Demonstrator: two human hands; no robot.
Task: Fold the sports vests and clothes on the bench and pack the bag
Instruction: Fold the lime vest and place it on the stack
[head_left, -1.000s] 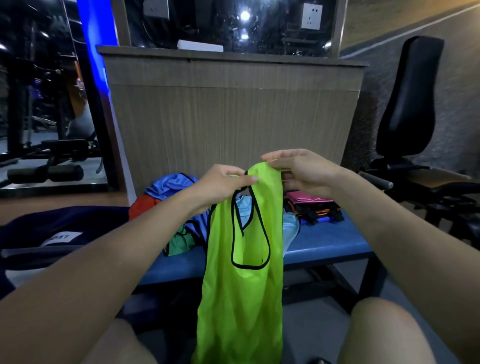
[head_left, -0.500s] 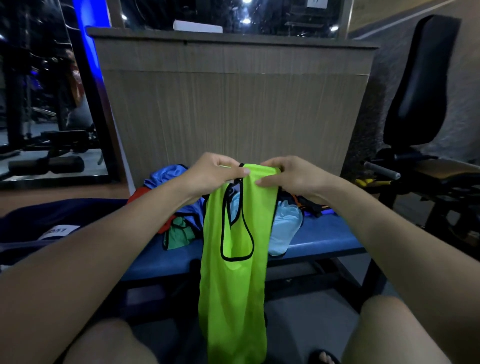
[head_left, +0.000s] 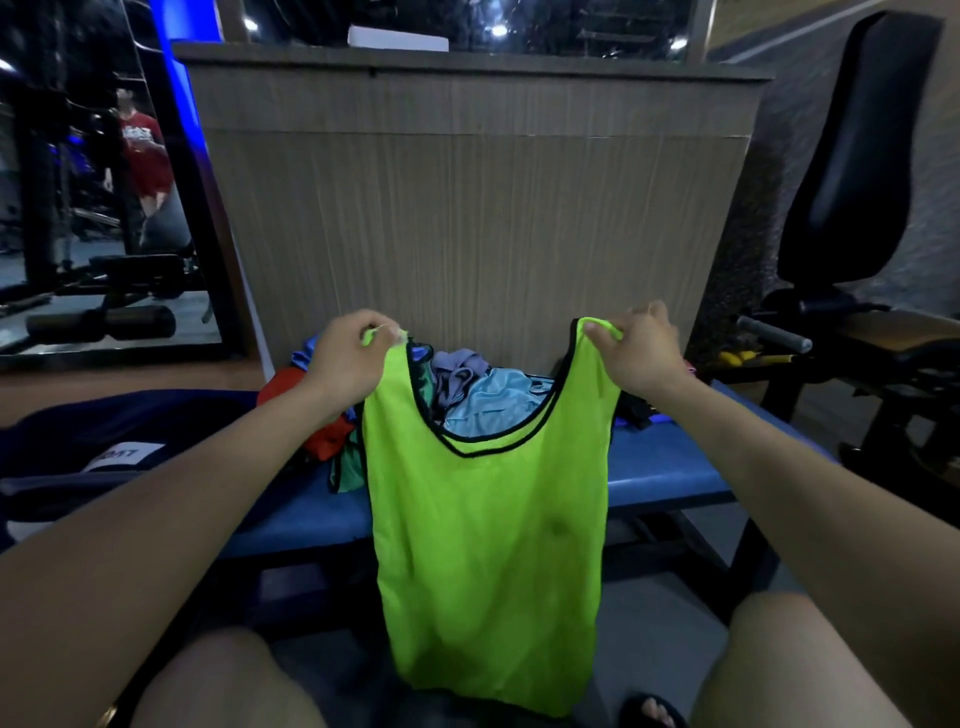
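A neon green sports vest (head_left: 488, 545) with black trim hangs spread open in front of me, above the blue bench (head_left: 665, 478). My left hand (head_left: 353, 358) pinches its left shoulder strap and my right hand (head_left: 636, 353) pinches the right strap. Behind the vest, a heap of clothes (head_left: 467, 389) in red, green, blue and light blue lies on the bench. A dark navy bag (head_left: 104, 441) with a white label sits at the left end of the bench.
A wooden panel wall (head_left: 467, 208) rises right behind the bench. A black gym seat machine (head_left: 852, 182) stands at the right. A mirror at the left reflects a person in a red shirt (head_left: 143, 150). My knees are at the bottom edge.
My hands have moved apart, spreading the vest from a narrow bunched strip to its full width. The view has tilted slightly down.
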